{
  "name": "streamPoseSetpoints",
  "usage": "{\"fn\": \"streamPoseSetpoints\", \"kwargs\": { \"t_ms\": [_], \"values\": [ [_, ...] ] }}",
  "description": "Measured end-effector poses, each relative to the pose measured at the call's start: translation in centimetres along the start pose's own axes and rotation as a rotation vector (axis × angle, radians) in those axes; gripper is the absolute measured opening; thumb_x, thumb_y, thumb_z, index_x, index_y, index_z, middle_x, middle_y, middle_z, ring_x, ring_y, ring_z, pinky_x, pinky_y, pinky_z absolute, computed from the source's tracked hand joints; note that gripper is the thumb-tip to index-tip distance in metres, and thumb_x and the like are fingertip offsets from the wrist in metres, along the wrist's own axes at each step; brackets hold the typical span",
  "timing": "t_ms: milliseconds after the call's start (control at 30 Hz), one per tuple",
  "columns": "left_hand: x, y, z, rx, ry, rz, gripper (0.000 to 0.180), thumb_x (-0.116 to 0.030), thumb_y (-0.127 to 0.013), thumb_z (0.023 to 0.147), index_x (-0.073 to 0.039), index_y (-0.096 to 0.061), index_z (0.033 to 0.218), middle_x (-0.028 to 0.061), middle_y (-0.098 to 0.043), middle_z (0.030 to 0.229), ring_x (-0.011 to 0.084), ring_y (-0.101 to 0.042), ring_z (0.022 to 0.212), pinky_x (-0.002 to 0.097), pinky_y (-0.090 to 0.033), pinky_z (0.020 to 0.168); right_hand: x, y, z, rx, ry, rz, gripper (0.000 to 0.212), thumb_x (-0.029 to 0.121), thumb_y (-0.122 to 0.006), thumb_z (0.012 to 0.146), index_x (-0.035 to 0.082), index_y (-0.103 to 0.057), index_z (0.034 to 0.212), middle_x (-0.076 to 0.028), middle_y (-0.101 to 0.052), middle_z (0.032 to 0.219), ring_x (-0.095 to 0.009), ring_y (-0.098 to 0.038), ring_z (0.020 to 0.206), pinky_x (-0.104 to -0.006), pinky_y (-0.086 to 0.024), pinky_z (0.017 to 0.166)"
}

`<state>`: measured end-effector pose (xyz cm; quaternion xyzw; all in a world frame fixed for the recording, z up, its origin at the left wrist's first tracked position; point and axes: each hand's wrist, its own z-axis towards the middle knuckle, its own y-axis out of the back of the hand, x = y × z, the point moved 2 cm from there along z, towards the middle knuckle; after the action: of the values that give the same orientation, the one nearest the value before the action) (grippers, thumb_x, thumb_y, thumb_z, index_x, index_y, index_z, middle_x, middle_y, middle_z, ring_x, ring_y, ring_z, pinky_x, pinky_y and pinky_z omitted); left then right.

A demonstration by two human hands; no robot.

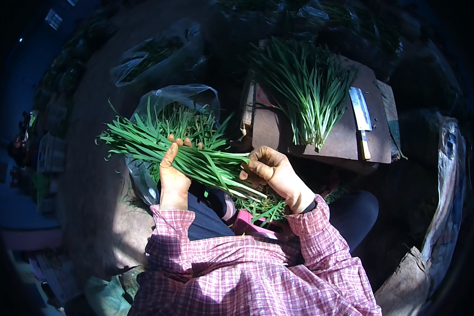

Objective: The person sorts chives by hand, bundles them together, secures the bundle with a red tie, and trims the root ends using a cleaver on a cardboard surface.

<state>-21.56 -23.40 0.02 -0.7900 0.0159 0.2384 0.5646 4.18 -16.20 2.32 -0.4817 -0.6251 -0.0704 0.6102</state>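
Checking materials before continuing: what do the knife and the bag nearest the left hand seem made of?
Knife blade: likely smooth metal, from its bright glare; handle: pale, wood or plastic, unclear. Bag: probably thin, glossy plastic film, see-through and crinkled.

Head view: left fisheye of a head-worn pair, upright, looking down at close range; left hand (173,176) and right hand (276,173) near centre, checked shirt (247,276) at six o'clock.

A crumpled clear plastic bag (192,48) is seen at upper left. A white plastic crate (51,151) is set at far left, pale green crumpled sheeting (105,296) is bunched at lower left, and long whitish sheeting (442,184) is draped at right.
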Motion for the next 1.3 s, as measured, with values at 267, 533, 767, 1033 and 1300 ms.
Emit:
{"fn": "streamPoseSetpoints", "kwargs": {
  "t_ms": [267, 533, 767, 1033, 1300],
  "values": [
    [-5.0, 0.5, 0.3, 0.032, -0.243, 0.103, 0.019, -0.007, -0.065, 0.093, -0.013, -0.065, 0.111, 0.0006, -0.066, 0.099, 0.0172, -0.063, 0.099, 0.0541, -0.04, 0.112, 1.6, 6.5, -4.5, -0.411, 0.262, -1.113, 0.028, 0.0, -0.065, 0.089, 0.008, -0.072, 0.115, -0.008, -0.071, 0.094, -0.016, -0.069, 0.087, -0.0269, -0.054, 0.077],
    [-0.6, -1.5, 0.1, -0.026, -0.152, 0.099, 0.029, -0.003, -0.07, 0.088, -0.014, -0.063, 0.114, 0.002, -0.067, 0.101, 0.0219, -0.065, 0.101, 0.0567, -0.046, 0.106, -0.7, -2.8, 0.7, -0.314, 0.706, -1.226, 0.015, 0.018, -0.08, 0.073, 0.01, -0.071, 0.081, -0.007, -0.066, 0.075, -0.028, -0.067, 0.072, -0.0364, -0.055, 0.067],
    [-2.2, -1.3, 0.1, -0.08, -0.273, 0.12, 0.029, 0.0, -0.069, 0.089, -0.014, -0.065, 0.114, 0.0025, -0.069, 0.103, 0.0214, -0.065, 0.104, 0.0541, -0.045, 0.108, 0.4, 0.2, -1.6, -0.555, 0.537, -1.125, 0.035, 0.038, -0.082, 0.076, 0.01, -0.075, 0.096, -0.007, -0.066, 0.076, -0.025, -0.066, 0.074, -0.0366, -0.054, 0.07],
    [0.5, -3.4, -1.4, -0.02, -0.124, 0.216, 0.026, -0.005, -0.067, 0.092, -0.014, -0.061, 0.116, 0.002, -0.067, 0.103, 0.0209, -0.065, 0.104, 0.0536, -0.048, 0.106, -1.1, -3.1, 0.3, -0.272, 0.442, -1.023, 0.034, 0.033, -0.08, 0.081, 0.002, -0.073, 0.095, -0.013, -0.068, 0.081, -0.025, -0.068, 0.072, -0.034, -0.055, 0.066],
    [-1.1, -1.9, -0.7, 0.141, -0.15, 0.179, 0.028, -0.011, -0.07, 0.09, -0.014, -0.061, 0.117, 0.0004, -0.066, 0.101, 0.0188, -0.062, 0.102, 0.056, -0.041, 0.112, -2.1, 1.1, -2.2, -0.32, -0.071, -0.459, 0.03, 0.027, -0.076, 0.089, -0.002, -0.07, 0.095, -0.008, -0.07, 0.081, -0.012, -0.062, 0.071, -0.0274, -0.049, 0.066]
  ]
}}
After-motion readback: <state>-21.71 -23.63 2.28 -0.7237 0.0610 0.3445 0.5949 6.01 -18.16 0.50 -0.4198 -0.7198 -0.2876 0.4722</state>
